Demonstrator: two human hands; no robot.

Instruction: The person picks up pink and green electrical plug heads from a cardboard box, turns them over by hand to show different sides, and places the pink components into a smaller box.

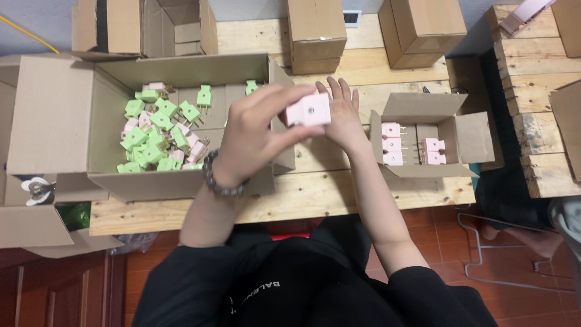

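My left hand (257, 130) pinches a pale pink plug adapter (310, 111) between thumb and fingers, held up above the wooden table (315, 197). A beaded bracelet is on that wrist. My right hand (344, 118) lies behind and under the pink adapter with fingers spread flat, touching it or very near it. To the left a big open cardboard box (60, 121) holds several green and pink plug adapters (158, 130). To the right a small open cardboard box (423, 145) holds several pink adapters (392, 144) standing in rows.
Closed cardboard boxes (316, 33) stand along the back of the table, with another (423, 24) at the back right. Wooden pallets (535, 109) are stacked at the right. Red floor tiles and a metal wire frame (484, 248) lie below right.
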